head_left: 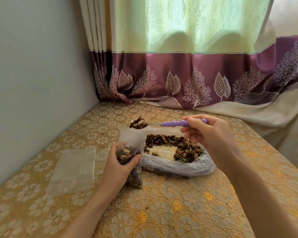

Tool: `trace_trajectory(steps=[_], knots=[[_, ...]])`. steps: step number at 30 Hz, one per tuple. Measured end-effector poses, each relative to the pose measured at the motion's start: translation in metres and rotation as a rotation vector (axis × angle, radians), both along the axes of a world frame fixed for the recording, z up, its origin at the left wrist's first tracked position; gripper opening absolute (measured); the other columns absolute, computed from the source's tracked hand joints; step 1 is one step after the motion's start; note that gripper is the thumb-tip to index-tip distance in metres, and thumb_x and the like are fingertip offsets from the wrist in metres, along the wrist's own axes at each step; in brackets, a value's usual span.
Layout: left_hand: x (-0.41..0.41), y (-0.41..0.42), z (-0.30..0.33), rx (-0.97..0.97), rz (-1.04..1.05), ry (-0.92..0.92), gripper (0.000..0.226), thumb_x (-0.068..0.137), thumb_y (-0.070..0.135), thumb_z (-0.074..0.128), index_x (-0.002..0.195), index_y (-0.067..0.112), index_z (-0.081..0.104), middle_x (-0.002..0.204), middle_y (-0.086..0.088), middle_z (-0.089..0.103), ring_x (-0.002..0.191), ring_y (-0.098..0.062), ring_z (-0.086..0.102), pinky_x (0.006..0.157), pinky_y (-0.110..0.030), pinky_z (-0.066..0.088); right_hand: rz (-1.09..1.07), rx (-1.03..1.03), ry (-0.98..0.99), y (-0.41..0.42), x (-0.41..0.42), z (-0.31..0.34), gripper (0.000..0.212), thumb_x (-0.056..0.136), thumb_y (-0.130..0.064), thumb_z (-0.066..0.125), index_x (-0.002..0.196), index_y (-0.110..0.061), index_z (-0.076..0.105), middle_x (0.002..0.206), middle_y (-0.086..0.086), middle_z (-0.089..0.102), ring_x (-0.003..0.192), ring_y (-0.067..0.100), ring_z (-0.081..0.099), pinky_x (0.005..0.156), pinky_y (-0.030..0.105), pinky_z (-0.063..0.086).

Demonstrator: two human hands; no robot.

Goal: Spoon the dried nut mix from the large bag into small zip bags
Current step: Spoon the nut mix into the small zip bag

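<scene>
A single wide-angle view is given from the head, directed forward and down — the bench is seen close below, both forearms enter from the bottom edge, and the curtain is faced beyond.

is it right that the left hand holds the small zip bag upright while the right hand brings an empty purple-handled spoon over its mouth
Not quite: the spoon is not empty. The head view shows its bowl heaped with nut mix. The rest stands: the left hand holds the small zip bag upright, and the right hand brings the purple-handled spoon over its mouth.
</scene>
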State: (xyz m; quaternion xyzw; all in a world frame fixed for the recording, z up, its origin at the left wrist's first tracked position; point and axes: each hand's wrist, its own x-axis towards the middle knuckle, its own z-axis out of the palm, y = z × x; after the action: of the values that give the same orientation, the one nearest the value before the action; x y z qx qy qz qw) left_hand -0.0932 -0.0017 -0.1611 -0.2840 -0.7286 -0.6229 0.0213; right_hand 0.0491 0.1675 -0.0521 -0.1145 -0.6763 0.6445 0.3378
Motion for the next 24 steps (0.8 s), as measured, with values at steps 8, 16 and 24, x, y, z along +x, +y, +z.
trace_trajectory(steps=[8, 16, 24], knots=[[0.003, -0.001, 0.003, 0.048, -0.007, -0.018, 0.045, 0.063, 0.037, 0.076, 0.100, 0.034, 0.049, 0.098, 0.011, 0.061, 0.083, 0.015, 0.056, 0.065, -0.002, 0.043, 0.107, 0.292, -0.031, -0.011, -0.001, 0.000, 0.015, 0.087, 0.001, 0.059, 0.092, -0.011, 0.069, 0.077, 0.011, 0.071, 0.062, 0.012, 0.066, 0.053, 0.017, 0.050], [0.004, -0.001, 0.005, 0.061, -0.007, -0.004, 0.045, 0.059, 0.043, 0.073, 0.097, 0.035, 0.050, 0.096, 0.012, 0.060, 0.081, 0.016, 0.055, 0.064, -0.001, 0.042, 0.001, 0.084, 0.065, -0.001, -0.004, -0.007, 0.011, 0.091, -0.005, 0.056, 0.092, -0.006, 0.067, 0.071, 0.003, 0.070, 0.061, 0.014, 0.062, 0.054, 0.020, 0.049], [0.004, -0.002, 0.005, 0.036, 0.008, -0.014, 0.048, 0.055, 0.052, 0.070, 0.097, 0.040, 0.048, 0.097, 0.012, 0.059, 0.081, 0.018, 0.054, 0.062, 0.000, 0.041, -0.275, 0.073, 0.006, 0.018, -0.008, -0.029, 0.029, 0.095, -0.015, 0.054, 0.069, -0.007, 0.065, 0.057, -0.003, 0.069, 0.048, 0.008, 0.055, 0.043, 0.014, 0.042]])
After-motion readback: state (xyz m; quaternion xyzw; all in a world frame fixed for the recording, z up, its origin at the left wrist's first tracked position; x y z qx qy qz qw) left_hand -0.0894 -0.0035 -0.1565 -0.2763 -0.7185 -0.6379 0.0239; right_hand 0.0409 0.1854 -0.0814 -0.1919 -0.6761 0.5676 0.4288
